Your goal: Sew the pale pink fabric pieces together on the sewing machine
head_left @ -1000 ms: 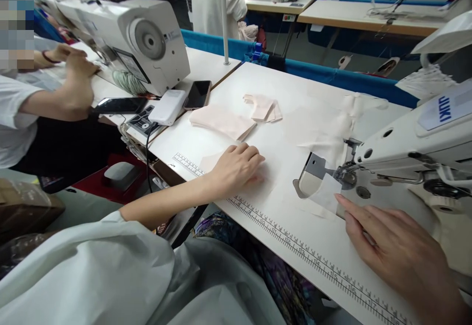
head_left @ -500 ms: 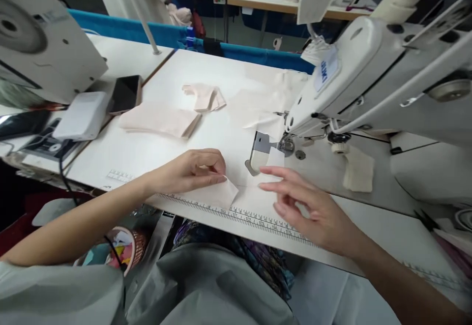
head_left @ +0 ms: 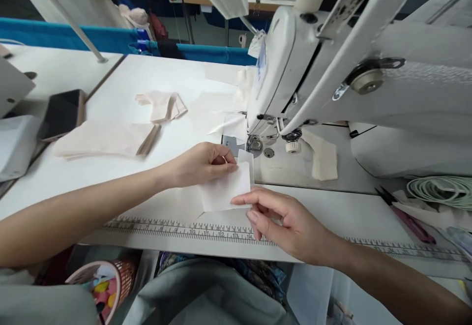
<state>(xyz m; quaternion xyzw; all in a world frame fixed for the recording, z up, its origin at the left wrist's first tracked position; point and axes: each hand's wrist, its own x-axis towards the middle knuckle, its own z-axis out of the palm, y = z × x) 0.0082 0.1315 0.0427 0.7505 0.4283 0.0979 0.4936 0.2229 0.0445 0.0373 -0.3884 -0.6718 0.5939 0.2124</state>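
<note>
My left hand (head_left: 208, 165) pinches the upper edge of a white fabric piece (head_left: 226, 190) between thumb and fingers, just in front of the sewing machine's needle area (head_left: 254, 144). A second pale strip of fabric (head_left: 246, 159) lies under it, reaching toward the presser foot. My right hand (head_left: 285, 221) is at the lower right corner of the white piece, index finger stretched onto it, thumb close below. Whether those fingertips grip the corner or only touch it is hard to see. The sewing machine (head_left: 280, 64) stands right over the work.
Stacked pale pink pieces (head_left: 106, 138) and a smaller folded bundle (head_left: 162, 104) lie to the left, near a phone (head_left: 62, 113). A cream piece (head_left: 322, 155) rests on the machine bed. Purple-handled scissors (head_left: 413, 222) lie at right; a scrap basket (head_left: 121, 278) stands below the table edge.
The left hand has carried the white piece right, onto the pale strip near the needle. The right hand has come to its lower corner. My view has turned to the right.
</note>
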